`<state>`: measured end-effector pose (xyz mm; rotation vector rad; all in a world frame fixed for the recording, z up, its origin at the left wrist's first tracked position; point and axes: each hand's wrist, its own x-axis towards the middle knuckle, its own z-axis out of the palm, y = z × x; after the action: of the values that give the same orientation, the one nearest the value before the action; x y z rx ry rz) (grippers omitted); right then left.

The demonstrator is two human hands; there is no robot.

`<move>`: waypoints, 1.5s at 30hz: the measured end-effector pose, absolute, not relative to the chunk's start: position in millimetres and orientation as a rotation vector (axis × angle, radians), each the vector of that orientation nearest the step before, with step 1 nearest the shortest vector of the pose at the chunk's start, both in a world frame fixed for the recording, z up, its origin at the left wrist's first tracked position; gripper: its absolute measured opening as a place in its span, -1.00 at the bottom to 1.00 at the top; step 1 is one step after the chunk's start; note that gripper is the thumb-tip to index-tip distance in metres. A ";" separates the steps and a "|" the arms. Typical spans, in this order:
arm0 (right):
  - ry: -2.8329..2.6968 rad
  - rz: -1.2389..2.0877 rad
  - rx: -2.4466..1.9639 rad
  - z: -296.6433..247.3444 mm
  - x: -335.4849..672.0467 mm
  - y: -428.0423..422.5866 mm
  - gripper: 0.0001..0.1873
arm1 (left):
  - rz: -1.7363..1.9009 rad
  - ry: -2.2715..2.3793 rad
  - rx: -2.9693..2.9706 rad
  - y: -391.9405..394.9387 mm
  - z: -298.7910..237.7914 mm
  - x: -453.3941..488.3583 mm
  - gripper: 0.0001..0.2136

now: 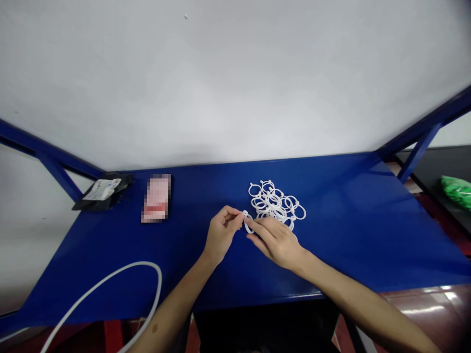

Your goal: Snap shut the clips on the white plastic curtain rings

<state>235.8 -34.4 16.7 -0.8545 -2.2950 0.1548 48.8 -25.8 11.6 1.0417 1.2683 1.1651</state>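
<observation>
Both my hands meet over the blue table (pixel 331 235), pinching one small white plastic ring (pixel 248 221) between them. My left hand (pixel 221 234) grips its left side with thumb and fingers closed. My right hand (pixel 276 240) holds the right side, fingers pressed together. Just behind my right hand lies a heap of several white rings (pixel 275 203) of the same kind, loosely overlapping on the table top.
A blurred pink and white flat object (pixel 157 198) lies at the left back. A black bag with a white label (pixel 103 190) sits at the far left corner. A white tube (pixel 121 279) curves across the front left. Blue frame struts (pixel 423 137) rise at both sides; a green thing (pixel 456 190) lies far right.
</observation>
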 end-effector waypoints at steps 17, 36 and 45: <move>-1.841 0.887 -0.969 21.0 245.2 -26.5 -0.82 | 1.062 1.159 1.502 -27.7 13.2 42.4 -0.79; -2.020 0.234 -1.156 13.3 268.8 -6.1 -0.80 | 0.954 1.521 2.055 -20.4 4.4 39.4 -0.91; -2.117 0.079 -1.385 3.3 282.1 12.7 -0.63 | 0.657 1.683 2.308 -20.5 -19.6 34.2 -0.69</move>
<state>282.1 12.7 3.3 -1.3855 -2.1175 0.0786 34.2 -20.5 -19.6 2.3077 1.6829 0.6574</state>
